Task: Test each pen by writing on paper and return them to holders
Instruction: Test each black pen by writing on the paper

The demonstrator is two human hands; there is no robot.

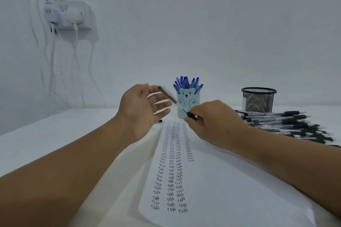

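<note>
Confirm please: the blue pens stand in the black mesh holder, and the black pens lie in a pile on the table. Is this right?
Not quite. In the head view the blue pens stand in the light blue bear holder, not the black mesh holder. The black pens do lie piled on the table.

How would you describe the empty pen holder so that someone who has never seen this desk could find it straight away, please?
Start at the sheet of paper covered in columns of the word "Test", then look past it to the pile of black pens lying on the right. Just behind that pile stands the black wire-mesh cup. Unlike the pale blue bear-face holder to its left, which is packed with blue pens, no pens stick out of it.
</note>
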